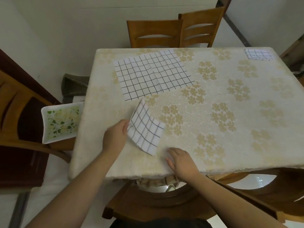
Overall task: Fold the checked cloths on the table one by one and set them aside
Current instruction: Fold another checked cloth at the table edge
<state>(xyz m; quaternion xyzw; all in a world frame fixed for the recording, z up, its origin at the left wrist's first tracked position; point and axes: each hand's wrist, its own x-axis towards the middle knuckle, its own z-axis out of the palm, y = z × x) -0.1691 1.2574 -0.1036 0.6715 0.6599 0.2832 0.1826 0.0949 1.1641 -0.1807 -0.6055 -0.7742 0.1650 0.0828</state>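
From my feed: checked cloths (153,74) look like thin matt creased fabric, the tablecloth (213,99) is textured lacy stuff, chairs (155,32) are smooth varnished wood, and the tray (61,122) is glossy.

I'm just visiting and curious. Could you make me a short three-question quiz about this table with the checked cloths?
1. True or false: the left hand holds a folded checked cloth.
2. How many checked cloths are in view?
A. one
B. two
C. three
3. Fill in: the right hand rests on the ____ near its front edge.

Key:
1. True.
2. C: the held one, the spread cloth and the small folded cloth at the far right corner.
3. Table.
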